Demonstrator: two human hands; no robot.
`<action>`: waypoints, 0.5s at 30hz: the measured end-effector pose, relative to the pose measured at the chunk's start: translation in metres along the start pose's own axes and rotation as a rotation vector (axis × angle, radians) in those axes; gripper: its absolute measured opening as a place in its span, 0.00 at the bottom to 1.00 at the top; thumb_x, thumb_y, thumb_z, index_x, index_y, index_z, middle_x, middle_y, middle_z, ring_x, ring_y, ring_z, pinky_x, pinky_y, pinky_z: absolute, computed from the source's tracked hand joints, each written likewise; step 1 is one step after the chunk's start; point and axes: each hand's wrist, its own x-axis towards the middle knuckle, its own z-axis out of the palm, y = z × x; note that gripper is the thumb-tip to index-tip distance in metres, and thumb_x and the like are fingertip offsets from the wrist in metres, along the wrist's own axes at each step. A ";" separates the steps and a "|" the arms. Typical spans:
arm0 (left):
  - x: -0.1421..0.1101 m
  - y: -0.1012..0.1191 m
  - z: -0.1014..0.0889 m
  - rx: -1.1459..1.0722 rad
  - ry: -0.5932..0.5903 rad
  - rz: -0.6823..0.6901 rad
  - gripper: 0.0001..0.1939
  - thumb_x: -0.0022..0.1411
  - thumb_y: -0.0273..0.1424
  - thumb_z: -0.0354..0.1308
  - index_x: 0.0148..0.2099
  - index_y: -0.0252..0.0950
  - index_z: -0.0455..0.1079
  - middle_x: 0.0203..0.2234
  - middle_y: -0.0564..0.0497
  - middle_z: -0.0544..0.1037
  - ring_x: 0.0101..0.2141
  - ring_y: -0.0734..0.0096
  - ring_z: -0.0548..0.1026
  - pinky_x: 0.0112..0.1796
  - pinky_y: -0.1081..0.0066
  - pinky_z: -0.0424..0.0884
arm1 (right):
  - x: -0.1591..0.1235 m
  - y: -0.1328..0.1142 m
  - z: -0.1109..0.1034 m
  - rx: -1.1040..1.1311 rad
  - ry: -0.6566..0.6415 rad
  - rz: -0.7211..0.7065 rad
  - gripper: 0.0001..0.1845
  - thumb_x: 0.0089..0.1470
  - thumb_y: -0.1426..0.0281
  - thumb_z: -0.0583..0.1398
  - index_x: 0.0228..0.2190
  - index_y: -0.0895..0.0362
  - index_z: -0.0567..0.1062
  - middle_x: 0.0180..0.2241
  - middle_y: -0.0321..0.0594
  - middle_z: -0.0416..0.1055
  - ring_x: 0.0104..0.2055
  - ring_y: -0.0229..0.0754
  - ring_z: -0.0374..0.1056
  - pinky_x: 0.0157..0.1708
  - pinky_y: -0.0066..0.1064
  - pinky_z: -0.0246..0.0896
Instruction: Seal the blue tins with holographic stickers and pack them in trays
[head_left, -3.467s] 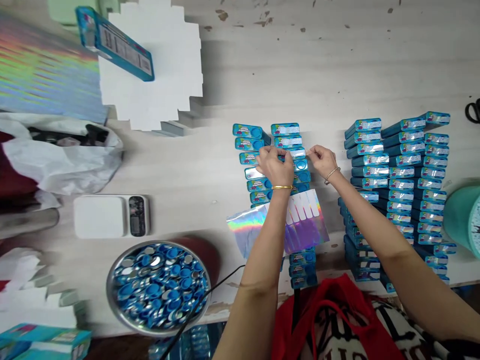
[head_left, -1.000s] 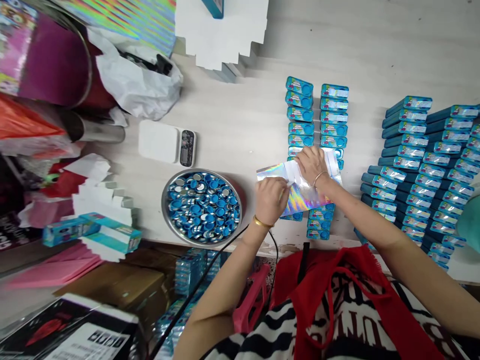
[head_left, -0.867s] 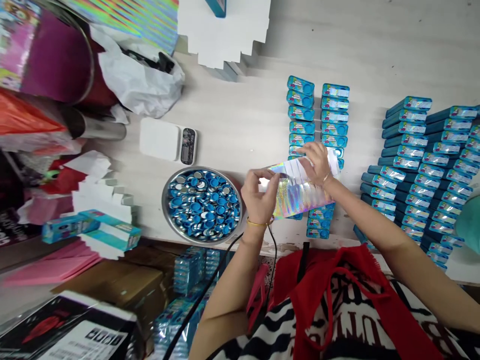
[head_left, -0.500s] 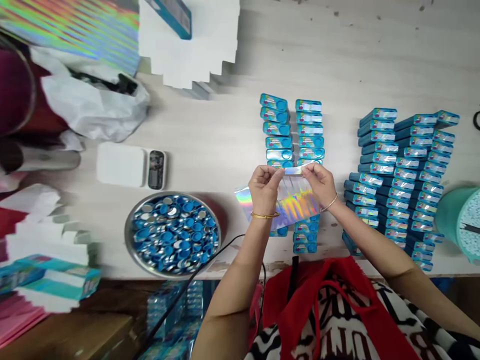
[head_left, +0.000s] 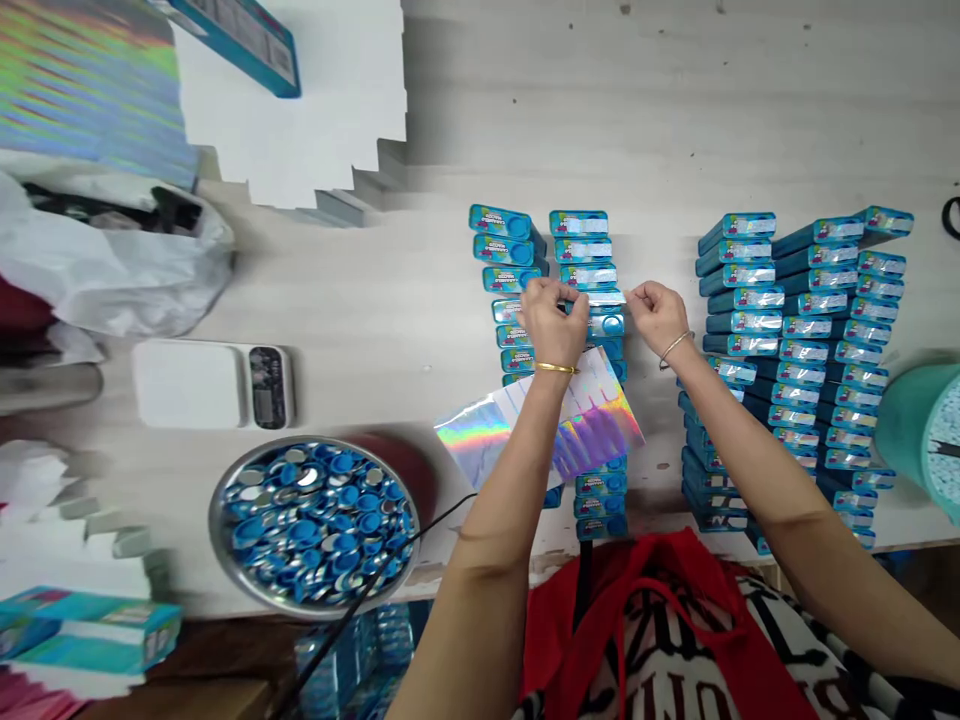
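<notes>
A short shiny sticker strip [head_left: 604, 298] is stretched between my two hands, over a small blue tin in the second column. My left hand [head_left: 553, 315] pinches its left end, and my right hand [head_left: 657, 315] pinches the right end. Below my hands a holographic sticker sheet [head_left: 480, 440] lies across the tins, partly hidden by my left forearm. The upper tins [head_left: 581, 250] of the second column carry shiny strips on their faces. In the left column, the tins [head_left: 501, 220] show round blue lids without such a strip.
Several stacked columns of blue tins [head_left: 799, 375] stand at the right, beside a teal bucket [head_left: 904, 420]. On the left are a metal bowl of small blue-and-silver caps [head_left: 315, 525], a white scale [head_left: 191, 385], a plastic bag [head_left: 150, 260] and a pile of white cartons [head_left: 330, 100].
Both hands have moved up the table with the strip, off the sheet and onto a tin in the second column. The camera view has shifted, too.
</notes>
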 end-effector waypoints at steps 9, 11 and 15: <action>-0.003 0.011 0.009 0.197 -0.043 -0.054 0.03 0.56 0.30 0.63 0.32 0.37 0.71 0.44 0.43 0.72 0.52 0.48 0.69 0.53 0.47 0.64 | 0.016 0.030 0.016 0.192 -0.059 0.076 0.13 0.56 0.65 0.62 0.22 0.57 0.71 0.19 0.31 0.62 0.25 0.35 0.56 0.28 0.29 0.50; -0.004 0.016 0.008 0.234 -0.048 -0.073 0.03 0.57 0.30 0.62 0.35 0.37 0.71 0.47 0.41 0.71 0.54 0.46 0.68 0.53 0.47 0.64 | 0.016 0.035 0.020 0.245 -0.070 0.077 0.15 0.56 0.62 0.63 0.23 0.57 0.72 0.20 0.31 0.63 0.26 0.35 0.58 0.28 0.29 0.53; -0.006 0.023 0.002 0.281 -0.012 -0.143 0.20 0.54 0.33 0.66 0.49 0.37 0.69 0.53 0.38 0.68 0.57 0.42 0.66 0.55 0.45 0.64 | 0.001 0.041 0.028 0.294 -0.010 0.042 0.18 0.58 0.56 0.61 0.38 0.58 0.78 0.24 0.33 0.69 0.28 0.38 0.64 0.31 0.30 0.61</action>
